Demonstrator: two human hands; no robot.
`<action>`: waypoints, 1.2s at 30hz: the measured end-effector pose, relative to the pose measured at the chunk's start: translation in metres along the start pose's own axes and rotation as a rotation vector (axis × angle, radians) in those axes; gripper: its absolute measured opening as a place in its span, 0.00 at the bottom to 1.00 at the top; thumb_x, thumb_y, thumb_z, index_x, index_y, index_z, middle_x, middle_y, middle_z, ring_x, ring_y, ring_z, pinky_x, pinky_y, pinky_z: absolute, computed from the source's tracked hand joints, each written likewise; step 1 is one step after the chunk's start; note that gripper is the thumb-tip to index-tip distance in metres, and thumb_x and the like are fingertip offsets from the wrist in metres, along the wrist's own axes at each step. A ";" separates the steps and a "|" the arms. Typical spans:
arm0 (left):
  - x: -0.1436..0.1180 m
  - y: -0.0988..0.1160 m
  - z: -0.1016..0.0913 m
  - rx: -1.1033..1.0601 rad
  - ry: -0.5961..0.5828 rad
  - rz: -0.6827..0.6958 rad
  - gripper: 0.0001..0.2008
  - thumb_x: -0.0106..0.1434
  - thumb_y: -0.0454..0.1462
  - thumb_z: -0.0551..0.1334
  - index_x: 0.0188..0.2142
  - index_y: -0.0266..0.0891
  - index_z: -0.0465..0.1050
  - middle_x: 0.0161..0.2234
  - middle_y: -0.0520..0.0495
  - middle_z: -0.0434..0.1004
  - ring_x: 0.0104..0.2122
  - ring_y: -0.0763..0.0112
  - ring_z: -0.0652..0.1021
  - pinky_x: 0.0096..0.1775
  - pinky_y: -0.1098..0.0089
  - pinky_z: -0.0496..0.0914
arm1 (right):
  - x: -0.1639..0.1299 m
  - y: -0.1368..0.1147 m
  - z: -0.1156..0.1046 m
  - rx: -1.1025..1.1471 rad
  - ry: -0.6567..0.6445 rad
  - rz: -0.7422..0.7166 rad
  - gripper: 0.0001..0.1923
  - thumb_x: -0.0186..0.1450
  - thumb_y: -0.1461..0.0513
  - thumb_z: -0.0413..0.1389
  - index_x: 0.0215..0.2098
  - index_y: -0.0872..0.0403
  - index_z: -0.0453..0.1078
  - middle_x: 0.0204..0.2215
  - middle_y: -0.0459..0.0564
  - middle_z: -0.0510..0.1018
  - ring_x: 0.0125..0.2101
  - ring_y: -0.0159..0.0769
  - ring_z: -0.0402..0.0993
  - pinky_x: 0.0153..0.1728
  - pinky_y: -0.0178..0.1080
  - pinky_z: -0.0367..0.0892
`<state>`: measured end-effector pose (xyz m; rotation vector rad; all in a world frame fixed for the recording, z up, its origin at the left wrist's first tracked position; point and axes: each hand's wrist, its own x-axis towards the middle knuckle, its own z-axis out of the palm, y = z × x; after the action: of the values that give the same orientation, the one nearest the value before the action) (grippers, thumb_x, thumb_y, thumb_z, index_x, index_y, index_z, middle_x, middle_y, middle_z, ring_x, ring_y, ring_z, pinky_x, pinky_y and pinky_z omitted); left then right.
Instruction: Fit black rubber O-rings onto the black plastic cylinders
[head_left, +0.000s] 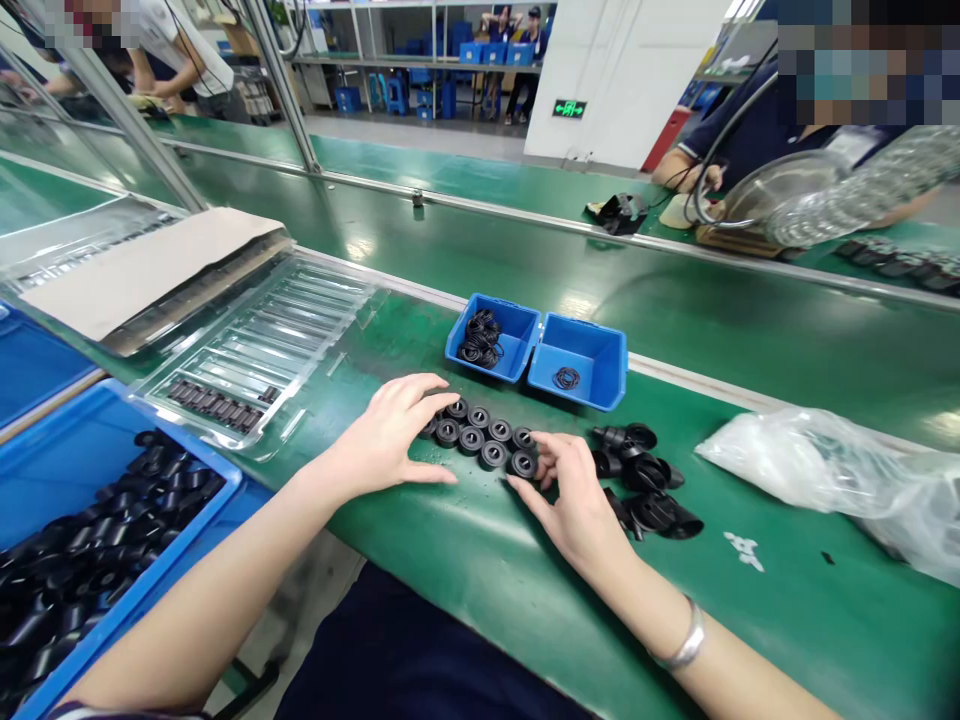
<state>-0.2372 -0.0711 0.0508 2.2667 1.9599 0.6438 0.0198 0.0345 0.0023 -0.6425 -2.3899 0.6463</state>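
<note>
Two hands: both rest on the green surface, either side of a cluster of black rings.
Surface: a long green bench top, with a green belt running behind it.
Crate: a big blue crate at the near left, filled with black parts.
Tray: a clear plastic tray left of the hands, with one short row of black parts in its near corner.
Bag: a crumpled clear bag lies at the right, well apart from the hands.
Bins: two small blue bins stand side by side just behind the cluster; both hold thin black loops.
Loose pile: black caps lie heaped just right of the right hand.
Left hand: palm down, fingers spread apart, tips touching the left end of the rings.
Right hand: fingers loosely curled, apart, tips touching the right end of the rings; a silver bangle sits on the wrist.
Rings: small black round pieces stand in two short rows between the hands.
</note>
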 end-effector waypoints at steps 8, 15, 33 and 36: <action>0.034 -0.012 0.024 0.016 -0.121 0.101 0.48 0.49 0.61 0.66 0.63 0.41 0.57 0.60 0.37 0.63 0.60 0.48 0.62 0.61 0.47 0.51 | 0.018 -0.005 -0.002 -0.191 -0.005 -0.061 0.40 0.61 0.51 0.63 0.64 0.56 0.52 0.58 0.64 0.61 0.59 0.54 0.58 0.58 0.59 0.58; 0.040 -0.012 0.033 -0.094 -0.180 0.109 0.38 0.55 0.57 0.66 0.59 0.41 0.63 0.53 0.40 0.70 0.51 0.55 0.69 0.53 0.56 0.63 | 0.032 0.001 0.010 -0.110 -0.146 -0.106 0.40 0.62 0.51 0.62 0.65 0.53 0.50 0.59 0.60 0.65 0.57 0.51 0.60 0.56 0.58 0.60; 0.015 -0.021 0.028 -0.272 -0.125 0.069 0.52 0.49 0.58 0.68 0.66 0.41 0.49 0.60 0.36 0.63 0.59 0.51 0.65 0.60 0.54 0.59 | 0.016 0.005 0.006 -0.060 -0.151 -0.086 0.42 0.61 0.48 0.61 0.66 0.53 0.49 0.59 0.63 0.63 0.59 0.55 0.59 0.56 0.60 0.60; 0.013 -0.027 0.029 -0.327 -0.151 0.059 0.54 0.49 0.57 0.70 0.67 0.42 0.47 0.60 0.36 0.63 0.59 0.51 0.65 0.60 0.53 0.60 | 0.019 0.006 0.007 -0.038 -0.163 -0.086 0.44 0.60 0.47 0.61 0.66 0.52 0.49 0.61 0.63 0.60 0.61 0.55 0.56 0.58 0.60 0.58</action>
<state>-0.2512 -0.0476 0.0193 2.1107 1.5928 0.7151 0.0036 0.0485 0.0014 -0.5164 -2.5707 0.6401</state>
